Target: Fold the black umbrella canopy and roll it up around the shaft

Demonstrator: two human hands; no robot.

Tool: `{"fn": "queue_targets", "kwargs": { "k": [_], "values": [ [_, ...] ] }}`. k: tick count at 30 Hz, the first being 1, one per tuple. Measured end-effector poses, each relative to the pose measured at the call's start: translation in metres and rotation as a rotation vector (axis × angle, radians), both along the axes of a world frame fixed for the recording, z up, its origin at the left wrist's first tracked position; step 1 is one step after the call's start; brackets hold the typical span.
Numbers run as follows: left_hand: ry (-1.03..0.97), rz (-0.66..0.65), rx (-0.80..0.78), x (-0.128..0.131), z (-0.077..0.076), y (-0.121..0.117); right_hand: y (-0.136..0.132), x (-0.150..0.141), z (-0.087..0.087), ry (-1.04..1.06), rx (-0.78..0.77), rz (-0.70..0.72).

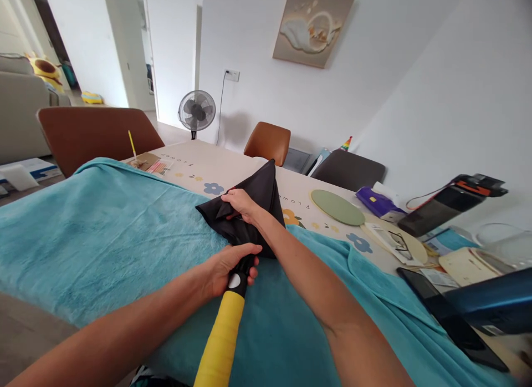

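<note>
A black umbrella (261, 190) with loose, partly folded fabric points away from me over a teal blanket (124, 226). Its thick yellow-wrapped handle (222, 337) comes toward me, with a pale oval button on the black collar above it. My left hand (236, 268) is closed around the umbrella just above that button. Farther up, my right hand (241, 204) pinches the black fabric, its arm crossing over the canopy's right side. The shaft inside the folds is hidden.
On the right lie a green oval mat (337, 206), a purple pouch (377, 203), a dark bottle (444, 207), glasses (401, 245) and a black tablet (453, 317). Chairs (268, 142) surround the flower-print table. A fan (197, 111) stands behind it.
</note>
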State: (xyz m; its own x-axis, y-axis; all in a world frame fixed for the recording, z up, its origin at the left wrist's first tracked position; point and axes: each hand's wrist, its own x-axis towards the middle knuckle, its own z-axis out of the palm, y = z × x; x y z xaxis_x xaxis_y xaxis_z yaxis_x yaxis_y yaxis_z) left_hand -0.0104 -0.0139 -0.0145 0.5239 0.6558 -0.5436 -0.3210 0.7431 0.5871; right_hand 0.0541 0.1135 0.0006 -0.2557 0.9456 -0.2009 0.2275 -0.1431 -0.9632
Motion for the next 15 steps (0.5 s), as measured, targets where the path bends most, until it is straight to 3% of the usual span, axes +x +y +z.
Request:
{"fn": "queue_targets", "kwargs": {
  "k": [4,8,11,15],
  "values": [
    [-0.047,0.006,-0.037,-0.004,0.003,0.003,-0.012,0.007,0.016,0.272,-0.102,0.107],
    [-0.237,-0.02,-0.132,-0.01,0.007,0.008,-0.037,0.04,0.038,0.518,-0.085,0.057],
    [-0.383,-0.031,-0.238,-0.014,0.01,0.011,-0.064,0.076,0.042,0.527,-0.115,0.114],
    [-0.448,-0.032,-0.302,-0.014,0.01,0.009,-0.109,0.106,0.024,0.328,-0.349,0.278]
  ]
}}
